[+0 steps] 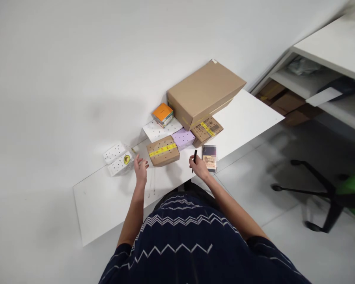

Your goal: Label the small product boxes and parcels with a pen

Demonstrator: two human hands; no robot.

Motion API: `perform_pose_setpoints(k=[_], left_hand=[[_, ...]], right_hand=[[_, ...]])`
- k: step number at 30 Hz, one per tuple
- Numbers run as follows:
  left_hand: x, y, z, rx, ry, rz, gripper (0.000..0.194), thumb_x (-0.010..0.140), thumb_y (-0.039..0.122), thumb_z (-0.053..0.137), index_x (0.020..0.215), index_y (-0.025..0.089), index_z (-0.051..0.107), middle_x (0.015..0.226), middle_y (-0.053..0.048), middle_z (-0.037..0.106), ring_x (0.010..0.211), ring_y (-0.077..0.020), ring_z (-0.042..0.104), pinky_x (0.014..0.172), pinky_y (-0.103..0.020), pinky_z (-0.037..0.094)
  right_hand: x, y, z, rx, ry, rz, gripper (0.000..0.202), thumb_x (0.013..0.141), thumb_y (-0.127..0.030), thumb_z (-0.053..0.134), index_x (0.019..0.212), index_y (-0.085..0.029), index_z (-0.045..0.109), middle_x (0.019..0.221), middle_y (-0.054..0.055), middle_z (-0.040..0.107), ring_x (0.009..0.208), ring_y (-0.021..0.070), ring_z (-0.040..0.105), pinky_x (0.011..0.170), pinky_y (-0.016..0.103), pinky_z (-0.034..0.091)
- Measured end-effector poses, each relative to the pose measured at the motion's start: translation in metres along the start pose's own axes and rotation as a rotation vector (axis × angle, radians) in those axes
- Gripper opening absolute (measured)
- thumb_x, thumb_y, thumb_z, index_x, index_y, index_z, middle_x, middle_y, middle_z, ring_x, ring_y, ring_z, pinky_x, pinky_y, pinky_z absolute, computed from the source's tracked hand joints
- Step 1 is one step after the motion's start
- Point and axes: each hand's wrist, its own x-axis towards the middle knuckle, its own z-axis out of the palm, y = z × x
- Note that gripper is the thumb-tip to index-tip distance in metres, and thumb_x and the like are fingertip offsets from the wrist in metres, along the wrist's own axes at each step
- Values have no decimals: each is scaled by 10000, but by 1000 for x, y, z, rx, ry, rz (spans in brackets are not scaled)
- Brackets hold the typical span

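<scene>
A: What does the right hand point(199, 167) have?

B: A slim black pen point(195, 157), pinched between its fingers and standing nearly upright, just right of the frame's centre, above the near edge of the white rectangular worktop point(100, 209).

A: And the left hand point(141, 169)?

B: Left of centre, fingers loosely curled and a little apart, with nothing gripped. It's just beside a white dotted box with an avocado picture point(121, 165); I can't tell whether they touch.

A: What lies between the hands?

B: A brown dotted cardboard box with a yellow tape band point(163, 152), slightly above the frame's centre line at its back edge. A lilac dotted box point(183, 139) sits against its upper right.

A: Farther up?

B: A small orange-topped box point(163, 113) on a white dotted surface point(162, 130), then a large plain brown carton point(205, 92) at upper centre-right. A second brown taped box point(207, 130) is just below that.

A: And right of the pen?

B: A flat dark rectangular item with a tan panel point(209, 159), partly pixelated, near the worktop's edge. A green and black wheeled chair point(328, 193) stands at the lower right.
</scene>
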Motion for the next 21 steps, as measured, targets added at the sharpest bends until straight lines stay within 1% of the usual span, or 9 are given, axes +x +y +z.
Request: perform_pose_setpoints(k=[3, 5, 7, 10, 13, 17, 21], left_hand=[[5, 6, 1, 0, -76, 2, 603, 806, 349, 600, 1386, 256, 465, 1265, -113, 525, 903, -146, 647, 742, -281, 575], [5, 8, 2, 37, -132, 6, 618, 798, 338, 640, 1385, 248, 472, 1254, -113, 532, 863, -137, 637, 713, -276, 569], [3, 8, 4, 81, -167, 23, 629, 796, 324, 669, 1389, 247, 472, 1249, -113, 541, 824, -129, 628, 690, -275, 563], [-1, 4, 7, 128, -173, 60, 628, 807, 311, 677, 1396, 253, 467, 1255, -112, 545, 781, -116, 621, 679, -279, 558], [-3, 0, 10, 142, -164, 72, 627, 819, 319, 675, 1401, 243, 458, 1260, -117, 541, 744, -103, 618, 665, -274, 554], [-4, 4, 13, 109, -149, 62, 600, 836, 331, 669, 1395, 247, 467, 1239, -108, 554, 688, -87, 614, 611, -247, 549], [-3, 13, 14, 87, -117, 50, 570, 848, 374, 668, 1377, 262, 488, 1214, -100, 577, 682, -89, 620, 569, -219, 537]], right_hand=[[22, 17, 10, -203, 10, 134, 223, 745, -155, 596, 965, -190, 584, 636, 22, 672, 610, 188, 653, 551, 250, 460], [36, 28, 12, -334, 14, 173, 212, 715, -117, 616, 918, -176, 595, 686, 65, 692, 682, 219, 679, 597, 270, 478], [47, 34, 12, -407, 31, 180, 165, 717, -126, 641, 873, -166, 603, 741, 116, 707, 780, 261, 696, 650, 295, 488], [63, 35, 8, -469, 54, 173, 121, 729, -144, 665, 836, -154, 611, 822, 180, 719, 901, 311, 697, 726, 329, 490], [77, 31, 4, -508, 66, 180, 115, 722, -131, 674, 823, -142, 620, 831, 212, 721, 904, 338, 700, 754, 362, 485], [85, 26, 4, -509, 93, 187, 175, 748, -149, 665, 920, -132, 633, 862, 226, 724, 866, 336, 704, 737, 369, 483], [81, 27, 5, -478, 124, 151, 280, 792, -188, 640, 1066, -130, 621, 977, 214, 724, 942, 320, 691, 784, 357, 483]])
